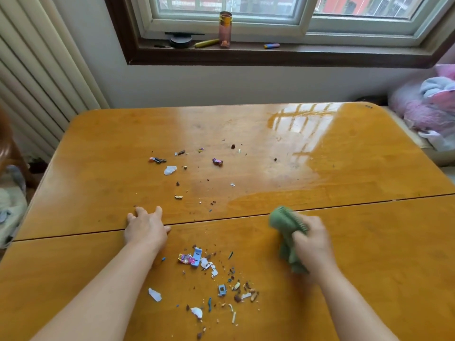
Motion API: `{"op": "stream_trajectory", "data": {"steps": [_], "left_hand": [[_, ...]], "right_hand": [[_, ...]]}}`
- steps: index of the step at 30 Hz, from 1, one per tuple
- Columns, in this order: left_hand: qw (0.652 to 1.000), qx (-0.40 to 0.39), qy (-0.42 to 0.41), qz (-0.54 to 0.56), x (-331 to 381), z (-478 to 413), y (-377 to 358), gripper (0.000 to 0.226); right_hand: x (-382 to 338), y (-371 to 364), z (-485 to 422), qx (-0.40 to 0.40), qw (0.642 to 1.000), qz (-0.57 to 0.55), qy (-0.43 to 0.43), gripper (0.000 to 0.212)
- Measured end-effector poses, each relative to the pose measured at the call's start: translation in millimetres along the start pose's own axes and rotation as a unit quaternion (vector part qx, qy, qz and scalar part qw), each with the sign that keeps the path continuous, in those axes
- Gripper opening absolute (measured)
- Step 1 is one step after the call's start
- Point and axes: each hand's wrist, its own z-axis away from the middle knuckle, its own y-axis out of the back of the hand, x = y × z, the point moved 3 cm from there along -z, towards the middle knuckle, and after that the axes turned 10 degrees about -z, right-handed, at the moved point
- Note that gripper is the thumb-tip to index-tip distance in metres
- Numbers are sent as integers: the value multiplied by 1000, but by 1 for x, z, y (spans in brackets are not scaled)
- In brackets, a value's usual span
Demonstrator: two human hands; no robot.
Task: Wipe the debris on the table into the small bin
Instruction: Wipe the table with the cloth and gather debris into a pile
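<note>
Debris lies in two patches on the glossy wooden table (344,242): a near heap of wrappers, shell bits and blue plastic pieces (211,279) between my forearms, and a thinner scatter (192,166) further out toward the middle. My right hand (312,244) grips a bunched green cloth (286,232), held just right of the near heap and blurred by motion. My left hand (146,226) rests flat on the table with fingers spread, at the seam to the left of the heap. No small bin is in view.
A seam (344,205) runs across the table from left to right. The window sill (246,49) behind holds a pink tumbler (225,29), a dark round tin and pens. A radiator (37,70) stands at the left. Pink and white bundled fabric (428,107) lies at the right.
</note>
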Motion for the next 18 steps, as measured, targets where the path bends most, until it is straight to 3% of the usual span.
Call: {"op": "stream_trajectory", "data": {"steps": [2,4,6,8,10,13,15,18], "left_hand": [[1000,-4,2,1,1,1,1,64],[1000,-4,1,1,1,3,0,64],[1000,-1,1,3,2,3,0,63],[1000,1,0,0,2,2,2,63],[1000,-6,-4,0,0,2,3,63],[1000,-7,-10,1,-1,5,5,62],[1000,-2,-13,-3,-2,4,6,62],[1000,-7,-9,-5,0,4,7,62]], "right_hand": [[5,18,-29,70,996,57,-28,49],[7,6,-43,36,985,165,-48,56],[1,-21,-37,28,979,202,-21,57],[-11,-63,-14,5,982,184,50,53],[-29,-106,13,-67,979,156,118,52],[-52,-109,7,-114,988,-8,104,50],[-50,-63,-28,-20,993,-67,94,50],[-11,23,-74,130,989,71,5,49]]}}
